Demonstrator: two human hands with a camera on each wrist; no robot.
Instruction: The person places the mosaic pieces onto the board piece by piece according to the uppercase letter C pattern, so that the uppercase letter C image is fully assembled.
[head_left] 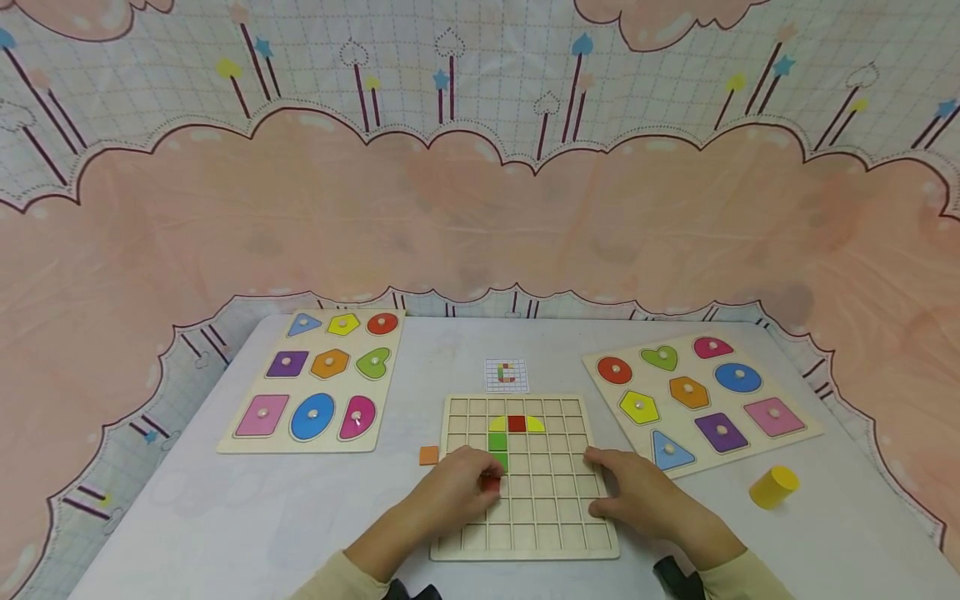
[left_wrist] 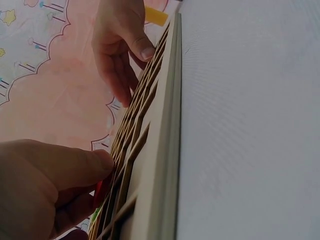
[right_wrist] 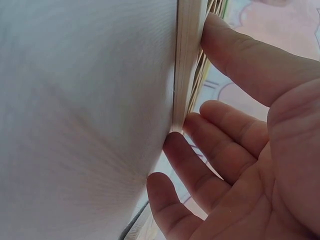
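A wooden grid board (head_left: 525, 555) lies on the table in front of me. My left hand (head_left: 459, 487) pinches a red square tile (left_wrist: 102, 191) between thumb and fingers, low over the board's left part. In the grid's upper rows sit a red square (head_left: 517, 424), two yellow quarter-round pieces (head_left: 536, 425) beside it, and green squares (head_left: 497, 442) below the left one. My right hand (head_left: 645, 492) touches the board's right edge, its thumb and fingers spread, as the right wrist view (right_wrist: 240, 150) also shows. Whether the red tile touches the grid is hard to tell.
An orange square (head_left: 428, 455) lies left of the board. Behind the board is a small pattern card (head_left: 522, 382). Knobbed shape puzzles stand left (head_left: 300, 444) and right (head_left: 600, 392). A yellow cylinder (head_left: 772, 487) stands at the right.
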